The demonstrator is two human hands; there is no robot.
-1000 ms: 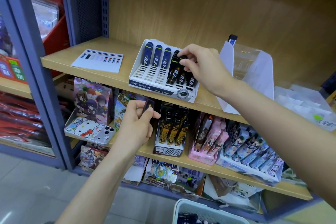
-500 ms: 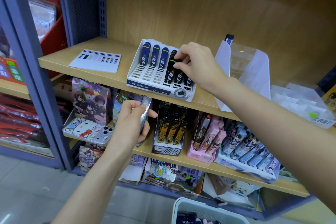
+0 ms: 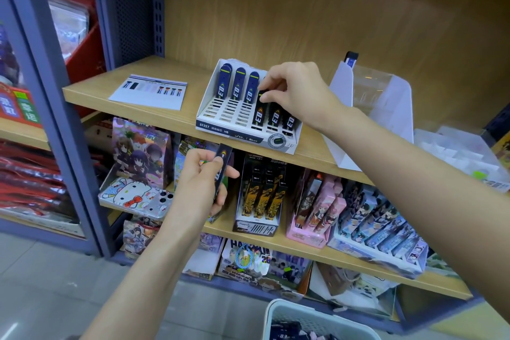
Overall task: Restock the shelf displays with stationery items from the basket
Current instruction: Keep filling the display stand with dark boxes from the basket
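A white slotted display box (image 3: 220,125) stands on the upper wooden shelf (image 3: 116,91). It holds three blue lead cases (image 3: 236,85) at the back left and several black lead cases (image 3: 274,119) on the right. My right hand (image 3: 298,91) pinches the top of the leftmost black lead case (image 3: 259,112) in its slot. Below the shelf edge, my left hand (image 3: 200,179) grips a small stack of black lead cases (image 3: 222,165), the thumb on the top one. The white basket (image 3: 278,315) with more dark packs sits at the bottom edge.
A printed card (image 3: 149,91) lies on the upper shelf, left of the box. A clear acrylic stand (image 3: 378,102) is at its right. The lower shelf carries pen boxes (image 3: 259,196), a pink box (image 3: 317,210) and a cartoon phone case (image 3: 132,193). A blue metal upright (image 3: 52,91) stands left.
My right hand has shifted to the top of the leftmost black case. My left hand has turned the stack upright and slid its thumb onto the top case.
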